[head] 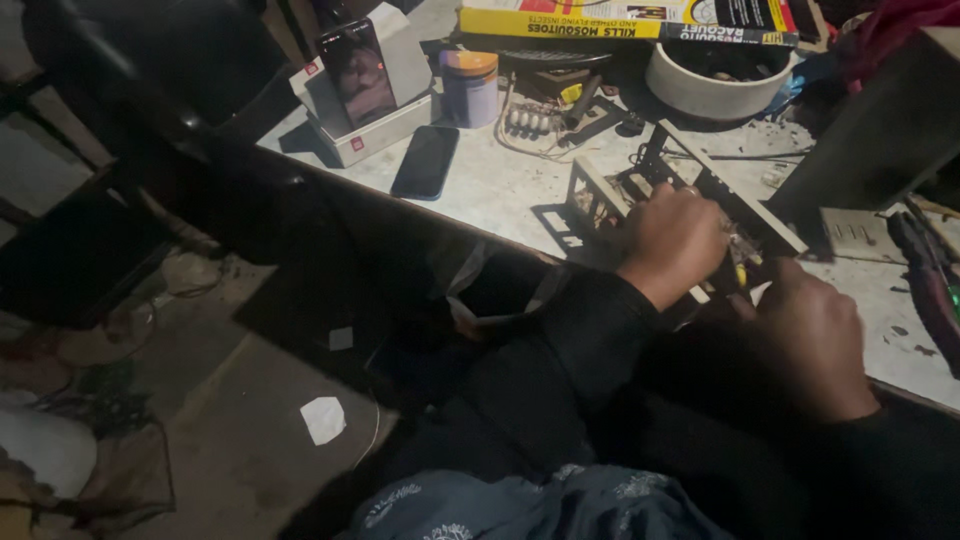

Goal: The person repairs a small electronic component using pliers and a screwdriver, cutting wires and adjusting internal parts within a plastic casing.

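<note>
Right hand, nearest the camera, is curled over the near edge of the frame, with a yellow-handled tool showing just left of its knuckles; whether it grasps that tool cannot be told. Left hand, just beyond and left of the right, is clenched on top of the frame, which sits on the surface under both hands. Farther left of the left hand lie a phone, a jar and a box; beyond the right hand stands a white bowl.
</note>
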